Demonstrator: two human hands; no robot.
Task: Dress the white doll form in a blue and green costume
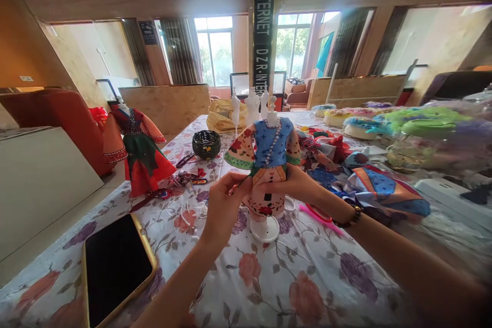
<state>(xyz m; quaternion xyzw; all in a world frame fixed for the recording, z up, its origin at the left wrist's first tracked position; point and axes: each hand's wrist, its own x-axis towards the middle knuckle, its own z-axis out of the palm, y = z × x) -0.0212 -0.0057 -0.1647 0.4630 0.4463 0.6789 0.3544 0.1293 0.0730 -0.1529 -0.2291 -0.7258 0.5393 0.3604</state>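
In front of me a small white mannequin (265, 229) stands upright on its round base. It wears a doll dress (271, 138) with a blue patterned bodice, wide floral sleeves with green trim, and a floral skirt. A string of pearl beads (275, 138) hangs round the neck and down the front. At the left side of the waist, my left hand (226, 205) pinches the cloth between thumb and fingers. My right hand (302, 184) grips the waist from the other side, thumb across the front; its other fingers are partly hidden behind the dress.
A phone (117, 266) lies at front left. Behind it stands another dressed mannequin (144, 148) in red and green. A black basket (206, 144), a yellow bag (223, 115) and bare mannequins (252, 105) are farther back. Fabric pieces (388, 189) and pink-handled scissors (321, 215) lie on the right.
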